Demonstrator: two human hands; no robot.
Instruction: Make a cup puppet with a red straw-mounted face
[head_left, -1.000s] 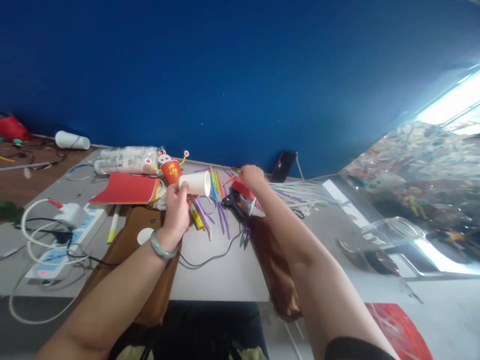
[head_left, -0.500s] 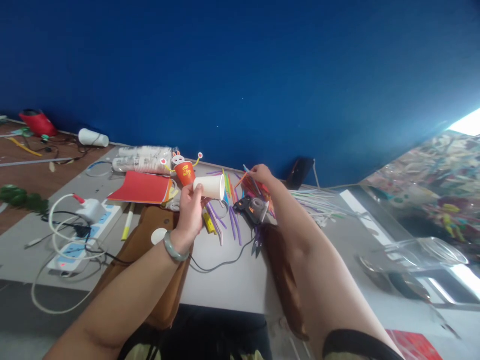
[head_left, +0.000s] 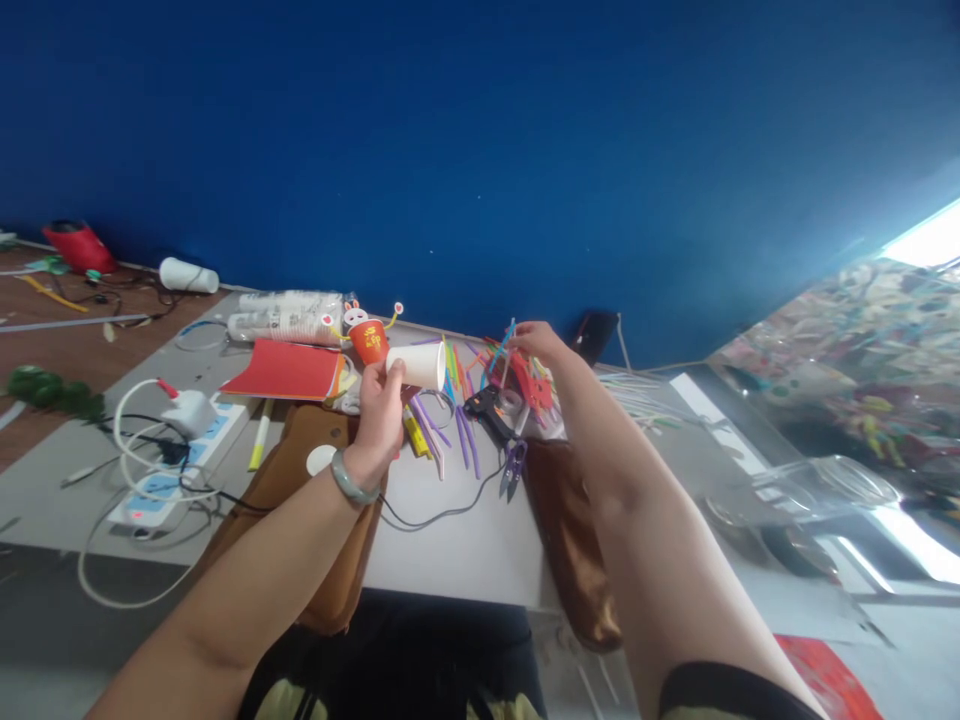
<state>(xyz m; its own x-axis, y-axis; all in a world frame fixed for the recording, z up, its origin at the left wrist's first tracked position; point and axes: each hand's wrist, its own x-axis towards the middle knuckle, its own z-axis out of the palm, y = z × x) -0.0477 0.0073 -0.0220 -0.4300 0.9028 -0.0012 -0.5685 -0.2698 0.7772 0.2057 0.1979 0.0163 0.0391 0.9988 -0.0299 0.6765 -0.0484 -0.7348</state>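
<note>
In my left hand [head_left: 381,408] I grip a white paper cup [head_left: 417,365], tipped on its side with its mouth to the right. My right hand [head_left: 538,340] is over the back of the table, fingertips pinched on a thin blue stick [head_left: 510,336] that looks like a pipe cleaner. Under and around it lie several coloured sticks and some red cut pieces [head_left: 532,388]. A black glue gun [head_left: 489,408] rests in front of them, with purple-handled snips [head_left: 514,462] nearer to me. Behind the white cup is a red cup figure [head_left: 367,340] with a rabbit face and yellow arms.
Red paper [head_left: 283,370] and wrapped stacked cups [head_left: 289,318] lie at the back left. A power strip [head_left: 157,495] with tangled cables is farther left. Brown padded pieces [head_left: 319,540] flank the white tabletop [head_left: 450,550]. A clear plastic container [head_left: 825,490] is at the right.
My right hand has shifted slightly right, and the blue stick at its fingertips now stands more upright. The snips and red pieces show more fully. My left hand still holds the cup.
</note>
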